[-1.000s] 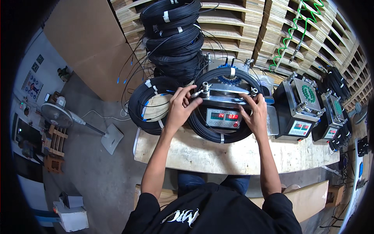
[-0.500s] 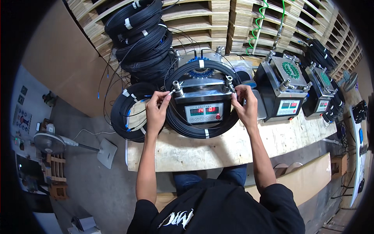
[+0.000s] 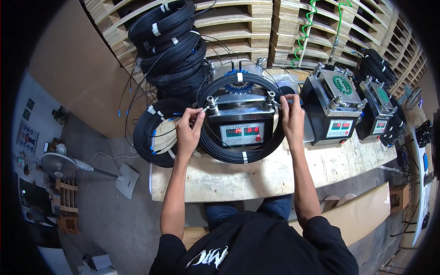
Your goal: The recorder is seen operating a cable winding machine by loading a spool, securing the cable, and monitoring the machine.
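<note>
Left thumb and forefinger nearly together, pinching the small left lever (image 3: pixel 206 109) at the machine's near-left post (image 3: pixel 211 101); right hand (image 3: pixel 292 118) has fingers bunched by the near-right post (image 3: pixel 271 97), grip on anything there cannot be told. Judgement: light, even fingertip pressure on both sides serves best, wrists clear of the black cable coil (image 3: pixel 229 155) ringing the machine in view. Machine (image 3: pixel 240 111) sits on the plywood bench (image 3: pixel 215 183), display panel (image 3: pixel 243 134) facing near, top bar's long axis left-right, lever tip pointing left
</note>
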`<state>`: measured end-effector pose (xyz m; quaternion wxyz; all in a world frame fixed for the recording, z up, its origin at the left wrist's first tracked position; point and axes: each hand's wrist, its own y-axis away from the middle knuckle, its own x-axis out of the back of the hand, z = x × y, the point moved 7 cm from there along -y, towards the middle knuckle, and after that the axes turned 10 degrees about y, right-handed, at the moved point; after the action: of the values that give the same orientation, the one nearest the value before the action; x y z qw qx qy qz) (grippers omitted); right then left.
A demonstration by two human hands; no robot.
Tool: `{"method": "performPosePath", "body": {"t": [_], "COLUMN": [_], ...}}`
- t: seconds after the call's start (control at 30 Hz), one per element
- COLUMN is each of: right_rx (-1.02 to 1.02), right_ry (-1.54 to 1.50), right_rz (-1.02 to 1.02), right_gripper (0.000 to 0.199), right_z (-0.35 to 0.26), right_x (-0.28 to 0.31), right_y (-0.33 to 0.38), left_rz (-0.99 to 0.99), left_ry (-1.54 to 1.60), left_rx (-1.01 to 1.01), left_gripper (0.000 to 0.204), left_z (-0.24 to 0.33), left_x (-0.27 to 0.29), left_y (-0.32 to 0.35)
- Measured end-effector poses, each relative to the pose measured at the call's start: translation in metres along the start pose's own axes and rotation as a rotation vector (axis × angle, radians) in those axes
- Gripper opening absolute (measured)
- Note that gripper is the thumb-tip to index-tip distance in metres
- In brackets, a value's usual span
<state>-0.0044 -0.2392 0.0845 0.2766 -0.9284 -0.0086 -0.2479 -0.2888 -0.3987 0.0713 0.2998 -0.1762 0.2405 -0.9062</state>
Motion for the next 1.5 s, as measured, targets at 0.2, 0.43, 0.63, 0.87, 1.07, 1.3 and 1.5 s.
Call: {"method": "performPosePath", "body": {"t": [0.2, 0.43, 0.63, 0.87, 1.07, 1.3, 1.5], "right_rx": [0.044, -0.026, -0.126, 0.074, 0.233, 0.458, 0.496], "right_ry": [-0.033, -0.099, -0.228, 0.021, 0.647, 0.847, 0.942], "right_rz": [-0.084, -0.082, -0.068, 0.090, -0.750, -0.807, -0.878], "right_gripper": [0.017, 0.017, 0.025, 0.016, 0.069, 0.080, 0.079], "right_z": [-0.005, 0.003, 0.029, -0.005, 0.005, 0.008, 0.014], "right_x": [0.001, 0.000, -0.004, 0.016, -0.044, -0.063, -0.070], "right_y": [0.011, 0.012, 0.006, 0.061, 0.130, 0.130, 0.135], "left_rz": [0.017, -0.021, -0.087, -0.006, 0.078, 0.094, 0.115], "left_ry": [-0.029, -0.109, -0.172, -0.145, -0.109, -0.087, -0.055], "left_rx": [-0.001, -0.032, -0.100, -0.220, -0.200, -0.197, -0.187], "left_gripper": [0.018, 0.019, 0.014, 0.013, 0.017, 0.018, 0.018], "left_z": [0.001, 0.010, 0.023, 0.015, 0.004, -0.001, -0.004], "left_x": [-0.002, 0.001, -0.003, -0.005, -0.003, -0.002, -0.003], "left_y": [0.001, -0.004, -0.006, -0.001, 0.003, 0.006, 0.008]}}
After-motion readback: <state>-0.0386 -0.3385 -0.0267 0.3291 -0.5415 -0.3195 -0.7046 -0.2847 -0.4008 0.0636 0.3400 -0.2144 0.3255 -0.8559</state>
